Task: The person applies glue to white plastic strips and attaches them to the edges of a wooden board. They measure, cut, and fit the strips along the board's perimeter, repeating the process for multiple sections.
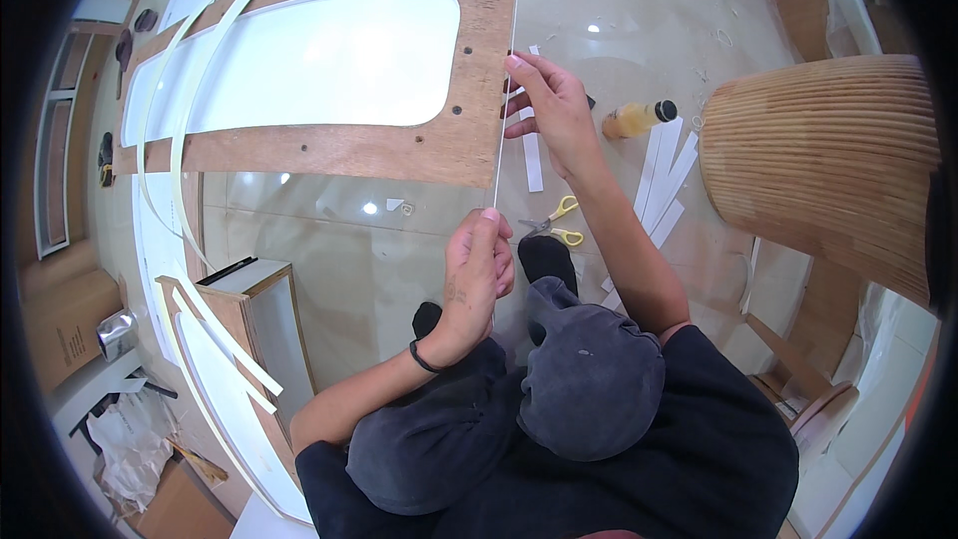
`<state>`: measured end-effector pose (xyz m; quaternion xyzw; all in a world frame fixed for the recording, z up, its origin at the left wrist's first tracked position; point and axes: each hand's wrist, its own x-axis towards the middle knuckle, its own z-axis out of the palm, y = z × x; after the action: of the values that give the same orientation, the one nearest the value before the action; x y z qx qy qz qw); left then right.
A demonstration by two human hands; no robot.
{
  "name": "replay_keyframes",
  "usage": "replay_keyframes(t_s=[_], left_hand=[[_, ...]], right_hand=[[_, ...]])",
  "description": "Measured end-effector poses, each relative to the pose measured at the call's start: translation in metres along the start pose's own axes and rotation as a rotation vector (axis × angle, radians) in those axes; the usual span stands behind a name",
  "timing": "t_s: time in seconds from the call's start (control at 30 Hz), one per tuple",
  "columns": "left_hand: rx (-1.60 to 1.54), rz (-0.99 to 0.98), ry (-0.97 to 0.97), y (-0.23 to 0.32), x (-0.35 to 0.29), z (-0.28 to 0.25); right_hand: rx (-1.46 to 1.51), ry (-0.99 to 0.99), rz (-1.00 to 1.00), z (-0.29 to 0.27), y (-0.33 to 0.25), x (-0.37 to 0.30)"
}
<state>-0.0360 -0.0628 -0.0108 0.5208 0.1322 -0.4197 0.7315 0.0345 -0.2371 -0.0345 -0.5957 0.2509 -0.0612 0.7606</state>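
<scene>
A flat plywood panel (479, 30) with a rounded white inset (319, 55) lies raised in front of me. Along its right edge runs a thin white edging strip (499, 165), which reaches past the panel's near corner. My left hand (476, 265), with a dark band on the wrist, pinches the strip's near end below that corner. Farther up, my right hand (554, 110) has its thumb on the strip at the panel's edge, while its other fingers are partly hidden around that edge. Several dark screw holes dot the plywood.
Yellow-handled scissors (571, 238) lie on the tiled floor by my foot. Beyond my right arm are a bottle of amber liquid (629, 121) and loose white strips (654, 165). A ribbed wooden drum-shaped piece (818, 165) stands right. Long pale strips (183, 110) arch across the panel's left side.
</scene>
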Motion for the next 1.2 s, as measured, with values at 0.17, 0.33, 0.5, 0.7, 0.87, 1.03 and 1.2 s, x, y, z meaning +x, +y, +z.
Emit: replay_keyframes(t_s=[0.17, 0.33, 0.5, 0.7, 0.87, 1.03, 1.2], left_hand=[[-0.003, 0.005, 0.005, 0.000, 0.000, 0.000], [0.018, 0.012, 0.007, -0.001, 0.000, -0.001], [0.025, 0.057, -0.068, 0.000, -0.003, 0.003], [0.216, 0.387, -0.064, 0.024, -0.007, 0.004], [0.707, 0.775, 0.037, 0.050, -0.008, 0.004], [0.979, 0.949, 0.048, 0.073, -0.013, 0.003], [1.131, 1.195, 0.096, 0.079, -0.011, 0.005]], right_hand=[[0.004, -0.008, -0.002, 0.001, -0.002, -0.001], [0.006, -0.015, -0.005, 0.000, -0.005, -0.004], [0.227, 0.029, -0.039, -0.035, 0.017, -0.026], [-1.257, -0.235, -0.184, -0.110, 0.114, -0.087], [-1.485, -0.365, -0.487, -0.156, 0.174, -0.109], [-1.581, -0.268, -0.361, -0.172, 0.199, -0.119], [-1.516, -0.170, -0.288, -0.185, 0.208, -0.123]])
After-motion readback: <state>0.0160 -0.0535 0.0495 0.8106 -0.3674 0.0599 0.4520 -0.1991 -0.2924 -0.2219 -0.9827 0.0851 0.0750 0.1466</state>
